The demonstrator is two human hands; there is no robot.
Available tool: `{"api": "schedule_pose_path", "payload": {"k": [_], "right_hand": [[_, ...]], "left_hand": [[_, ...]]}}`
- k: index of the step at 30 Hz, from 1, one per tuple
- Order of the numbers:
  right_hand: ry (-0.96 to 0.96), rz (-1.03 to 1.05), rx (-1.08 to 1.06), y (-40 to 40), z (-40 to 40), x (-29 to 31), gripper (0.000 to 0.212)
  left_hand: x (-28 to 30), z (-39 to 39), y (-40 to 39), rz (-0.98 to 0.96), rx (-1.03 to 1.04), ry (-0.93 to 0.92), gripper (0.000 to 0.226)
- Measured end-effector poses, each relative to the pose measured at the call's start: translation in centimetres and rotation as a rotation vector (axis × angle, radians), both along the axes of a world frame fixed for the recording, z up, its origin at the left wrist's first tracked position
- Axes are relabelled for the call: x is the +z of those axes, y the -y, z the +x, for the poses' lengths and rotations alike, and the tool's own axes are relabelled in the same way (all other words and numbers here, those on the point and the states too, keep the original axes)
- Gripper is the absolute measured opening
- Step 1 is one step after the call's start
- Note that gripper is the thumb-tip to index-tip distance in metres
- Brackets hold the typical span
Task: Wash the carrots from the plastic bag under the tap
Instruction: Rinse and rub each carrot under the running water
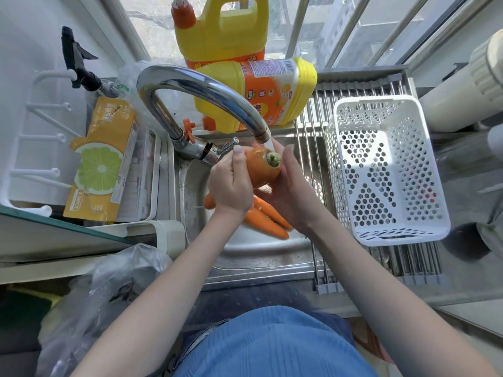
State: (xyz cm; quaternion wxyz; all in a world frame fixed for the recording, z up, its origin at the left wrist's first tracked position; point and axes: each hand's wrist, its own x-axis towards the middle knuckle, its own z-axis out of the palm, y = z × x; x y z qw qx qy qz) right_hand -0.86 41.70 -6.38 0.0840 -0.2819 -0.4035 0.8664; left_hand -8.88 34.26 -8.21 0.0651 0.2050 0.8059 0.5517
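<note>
Left hand (pixel 231 183) and right hand (pixel 288 186) are both gripping the fat carrot (pixel 262 167) right under the tap spout (pixel 262 136); best rotating it while rubbing, other carrots (pixel 265 217) waiting in the sink (pixel 245 248).

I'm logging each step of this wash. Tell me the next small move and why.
Probably turn the carrot between both hands under the tap and rub its other side. The left hand grips it and the right hand cups it just below the spout, and more carrots lie waiting in the sink, while the basket holds none.
</note>
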Motion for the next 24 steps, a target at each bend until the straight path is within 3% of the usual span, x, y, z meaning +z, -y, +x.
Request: {"api": "schedule_pose_path", "payload": {"k": [2, 6, 8, 11, 14, 16, 20, 24], "right_hand": [[0.032, 0.032, -0.132, 0.9, -0.4, -0.2, 0.060], [0.085, 0.103, -0.290, 0.6, -1.5, -0.8, 0.027], [0.067, 0.073, -0.291, -0.2, -1.8, -0.9, 0.033], [0.011, -0.146, -0.340, -1.5, -1.8, -0.6, 0.059], [0.031, -0.224, -0.321, -2.3, -1.9, -0.7, 0.056], [0.047, -0.261, -0.298, -2.2, -2.0, -0.7, 0.053], [0.056, -0.261, -0.284, -1.9, -2.2, -0.4, 0.053], [0.058, 0.018, -0.287, -1.8, -2.3, 0.0, 0.040]], "left_hand": [[0.1, 0.5, -0.2, -0.052, -0.006, -0.122, 0.049], [-0.3, 1.4, -0.2, -0.031, -0.118, -0.096, 0.050], [-0.6, 1.1, 0.3, -0.048, -0.160, -0.043, 0.046], [-0.1, -0.7, 1.1, -0.108, -0.277, 0.321, 0.060], [1.1, -1.8, 1.6, -0.131, -0.553, 0.950, 0.069], [1.4, -1.5, 1.9, -0.087, -0.677, 1.211, 0.062], [1.0, -1.4, 1.8, -0.195, -0.654, 1.086, 0.034], [1.9, -0.6, 1.1, -0.171, -0.468, 0.925, 0.021]]}}
